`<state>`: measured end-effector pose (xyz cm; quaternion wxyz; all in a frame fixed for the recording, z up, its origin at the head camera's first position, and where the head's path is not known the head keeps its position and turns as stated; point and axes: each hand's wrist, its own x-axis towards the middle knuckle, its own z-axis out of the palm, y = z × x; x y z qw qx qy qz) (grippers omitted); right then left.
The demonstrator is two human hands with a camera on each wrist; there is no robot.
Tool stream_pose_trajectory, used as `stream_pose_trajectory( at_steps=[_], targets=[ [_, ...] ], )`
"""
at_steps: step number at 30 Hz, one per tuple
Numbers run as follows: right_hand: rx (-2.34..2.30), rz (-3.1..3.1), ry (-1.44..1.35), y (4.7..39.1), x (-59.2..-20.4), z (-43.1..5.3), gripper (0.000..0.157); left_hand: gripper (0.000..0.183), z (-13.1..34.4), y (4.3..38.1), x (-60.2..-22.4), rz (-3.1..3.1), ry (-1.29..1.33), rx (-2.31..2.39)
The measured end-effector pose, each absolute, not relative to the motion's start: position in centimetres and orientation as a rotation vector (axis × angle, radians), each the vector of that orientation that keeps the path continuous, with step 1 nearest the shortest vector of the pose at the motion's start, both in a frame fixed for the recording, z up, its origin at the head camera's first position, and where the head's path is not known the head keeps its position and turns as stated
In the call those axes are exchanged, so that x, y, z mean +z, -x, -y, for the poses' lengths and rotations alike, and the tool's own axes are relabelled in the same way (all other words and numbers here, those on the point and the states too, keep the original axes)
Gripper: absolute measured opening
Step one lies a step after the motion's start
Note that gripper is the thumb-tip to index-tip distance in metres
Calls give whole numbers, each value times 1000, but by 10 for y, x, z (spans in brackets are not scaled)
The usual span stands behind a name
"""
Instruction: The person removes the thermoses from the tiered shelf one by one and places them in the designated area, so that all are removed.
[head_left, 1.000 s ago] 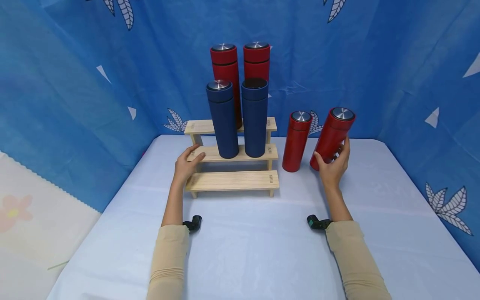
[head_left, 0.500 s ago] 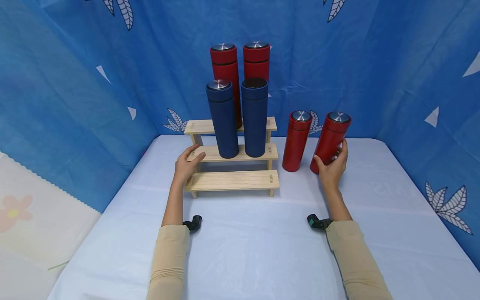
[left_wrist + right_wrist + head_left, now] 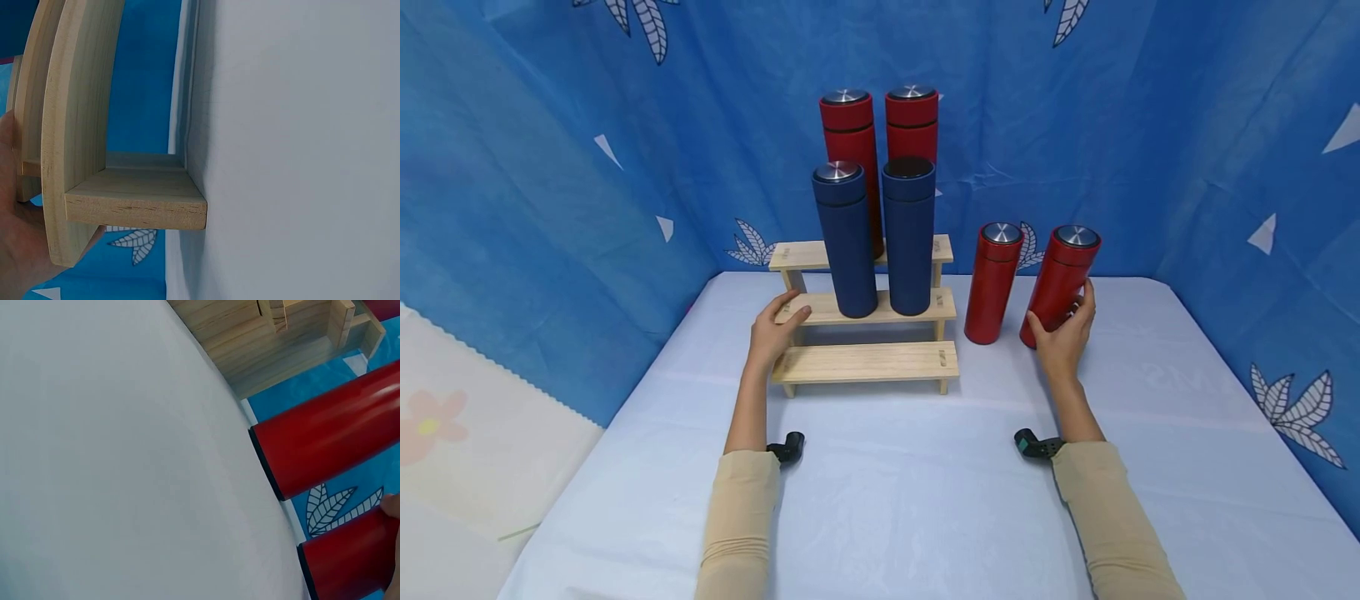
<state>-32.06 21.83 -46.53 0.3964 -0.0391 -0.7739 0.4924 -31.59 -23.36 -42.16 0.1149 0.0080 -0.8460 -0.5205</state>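
A wooden three-tier stand [image 3: 865, 362] is on the white table. My left hand [image 3: 771, 329] grips the left end of its middle tier, thumb toward the front. In the left wrist view the stand's lowest board [image 3: 75, 137] covers part of that hand. With my right hand [image 3: 1063, 337] I hold a red thermos [image 3: 1060, 279] by its lower half, thumb on the near side. It leans slightly right, its base close to the tabletop. A second red thermos [image 3: 992, 287] is upright just left of it. In the right wrist view both bases show, the held thermos [image 3: 353, 559] lower.
Two blue thermoses, one silver-lidded [image 3: 846, 242] and one black-lidded [image 3: 910, 242], stand on the middle tier. Two taller red thermoses [image 3: 850, 125] rise behind them on the top tier. A blue patterned cloth [image 3: 700, 150] hangs at the back and sides.
My right hand has brought the red thermos slightly down and to the left, and it leans less than before. The left hand and the stand stay in place.
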Motion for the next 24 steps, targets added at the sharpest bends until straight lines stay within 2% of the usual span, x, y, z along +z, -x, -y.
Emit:
stream_pose_trajectory(
  at_steps=[5,10,17,24],
  targets=[
    [1246,1968,116,321,-462,-217,90,65,233,315,-421,2484,-38,-1524],
    [1188,1897,102,319,-450,-211,82,61,233,314,-420,2488,-43,-1521],
    [1044,1740,71,308,-414,-195,68,60,232,314,-420,2489,-50,-1517],
    [1132,1606,-96,288,-370,-163,63,64,231,314,-421,2480,-41,-1528]
  ],
)
